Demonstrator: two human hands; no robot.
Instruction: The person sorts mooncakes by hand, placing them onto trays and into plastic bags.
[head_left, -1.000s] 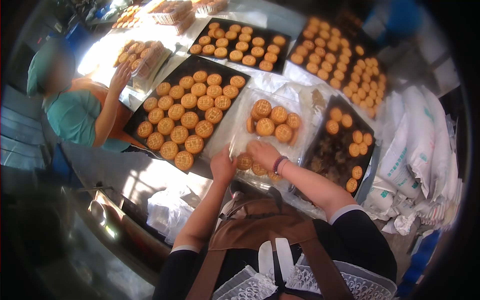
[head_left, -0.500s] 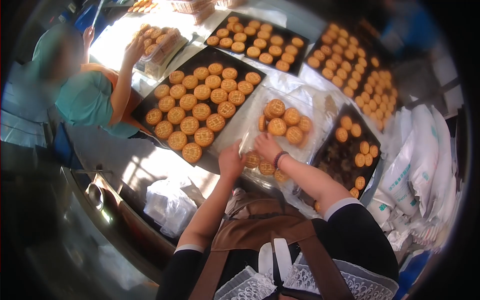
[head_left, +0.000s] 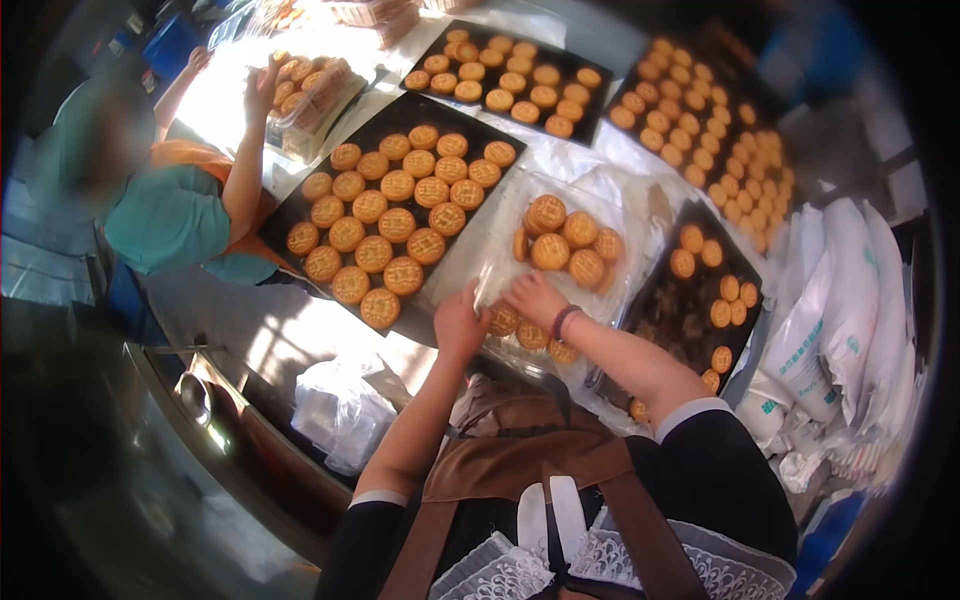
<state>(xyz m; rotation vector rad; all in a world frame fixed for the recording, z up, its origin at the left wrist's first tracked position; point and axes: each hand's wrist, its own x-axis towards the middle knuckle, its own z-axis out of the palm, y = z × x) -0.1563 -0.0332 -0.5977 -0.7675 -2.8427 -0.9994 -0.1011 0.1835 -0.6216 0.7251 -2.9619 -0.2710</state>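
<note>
1. Resting at the left edge of a clear plastic tray (head_left: pixel 508 228), the left hand (head_left: pixel 460 322) has its fingers bent against the plastic; whether they pinch the rim cannot be told.
2. The right hand (head_left: pixel 537 298), with a beaded bracelet (head_left: pixel 564 320) at the wrist, is placed palm down over the near end of the same tray, beside the front mooncakes (head_left: pixel 531 336). Its fingers hide the contact, so a grasp on any piece cannot be confirmed.
3. The clear plastic tray is located directly in front of the person. A rear group of mooncakes (head_left: pixel 550 251) sits beyond the right hand, some pieces tilted on edge.
4. A black baking tray (head_left: pixel 408 110) bearing rows of stamped mooncakes is positioned to the left.
5. A second baking tray (head_left: pixel 670 310), with a stained surface and a few mooncakes near its edges, is positioned to the right, near white sacks (head_left: pixel 840 290).
6. At upper left, a co-worker's hand (head_left: pixel 260 92) is raised beside a filled plastic container (head_left: pixel 320 122).
</note>
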